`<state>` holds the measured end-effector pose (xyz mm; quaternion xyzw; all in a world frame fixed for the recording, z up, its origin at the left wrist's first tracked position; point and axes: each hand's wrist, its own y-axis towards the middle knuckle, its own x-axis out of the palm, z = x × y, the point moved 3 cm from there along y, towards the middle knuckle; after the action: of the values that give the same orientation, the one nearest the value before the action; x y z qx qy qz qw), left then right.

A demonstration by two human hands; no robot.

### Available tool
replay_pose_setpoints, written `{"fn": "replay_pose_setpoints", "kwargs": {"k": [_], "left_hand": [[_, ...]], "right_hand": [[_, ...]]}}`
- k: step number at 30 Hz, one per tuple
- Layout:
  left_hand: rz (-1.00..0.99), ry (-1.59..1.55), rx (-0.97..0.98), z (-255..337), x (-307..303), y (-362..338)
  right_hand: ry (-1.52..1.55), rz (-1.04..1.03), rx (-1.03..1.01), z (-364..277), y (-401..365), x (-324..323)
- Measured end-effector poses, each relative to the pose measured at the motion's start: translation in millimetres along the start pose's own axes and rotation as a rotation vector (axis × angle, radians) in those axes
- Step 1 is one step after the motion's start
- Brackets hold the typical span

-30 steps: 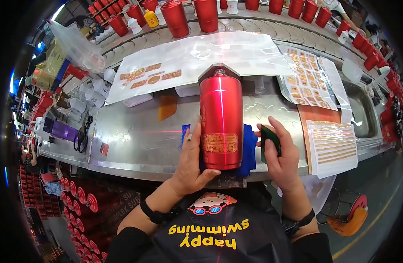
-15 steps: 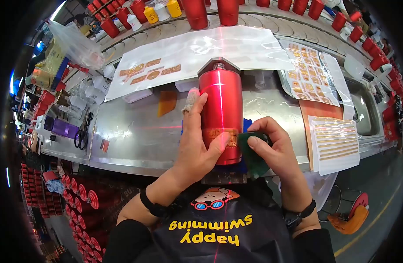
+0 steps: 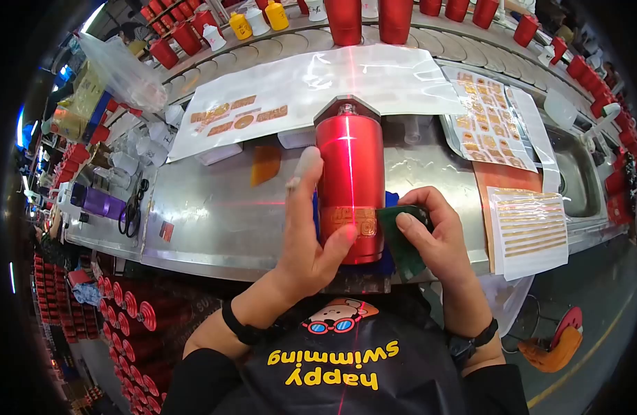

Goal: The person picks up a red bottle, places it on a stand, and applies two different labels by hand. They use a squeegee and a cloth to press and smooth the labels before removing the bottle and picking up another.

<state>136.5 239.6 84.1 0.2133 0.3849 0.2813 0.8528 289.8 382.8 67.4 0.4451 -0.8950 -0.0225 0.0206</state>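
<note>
A shiny red bottle [image 3: 349, 166] with a clear neck stands at the centre, its top against a dark angular holder [image 3: 347, 105]. Around its lower part runs a gold-patterned decal [image 3: 353, 223]. My left hand [image 3: 301, 242] holds the bottle's left side, thumb on the decal and a pale cover on one fingertip. Between thumb and fingers of my right hand [image 3: 439, 238] is a dark green flat scraper [image 3: 403, 245], its edge against the bottle's right side beside the decal. Blue material [image 3: 389, 263] shows behind the bottle.
A white sheet with gold decals [image 3: 318, 79] lies beyond the bottle. Another decal sheet [image 3: 491, 114] and a gold-striped sheet [image 3: 529, 228] are at right, near a sink [image 3: 574, 169]. An amber flat piece [image 3: 265, 164] and black scissors [image 3: 133, 211] lie left. Red cups [image 3: 394, 21] stand on the conveyor.
The decal pattern facing me has shifted, with the bottle slightly turned. My left thumb has moved left and down. The cups on the conveyor have moved right.
</note>
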Motion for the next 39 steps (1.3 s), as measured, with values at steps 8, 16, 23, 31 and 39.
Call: {"fn": "replay_pose_setpoints", "kwargs": {"k": [8, 16, 23, 31, 39], "left_hand": [[-0.176, 0.607, 0.309, 28, 2, -16], [-0.167, 0.402, 0.243, 17, 1, -17], [-0.005, 0.266, 0.057, -9, -8, -42], [0.041, 0.285, 0.157, 3, -5, -40], [0.028, 0.418, 0.345, 1, -7, -40]], "right_hand": [[0.156, 0.14, 0.008, 13, -2, -5], [-0.444, 0.197, -0.548, -16, 7, 3], [-0.317, -0.275, -0.346, -43, 16, 12], [-0.351, -0.332, -0.438, -49, -2, 18], [-0.284, 0.131, -0.34, -20, 10, 4]]}}
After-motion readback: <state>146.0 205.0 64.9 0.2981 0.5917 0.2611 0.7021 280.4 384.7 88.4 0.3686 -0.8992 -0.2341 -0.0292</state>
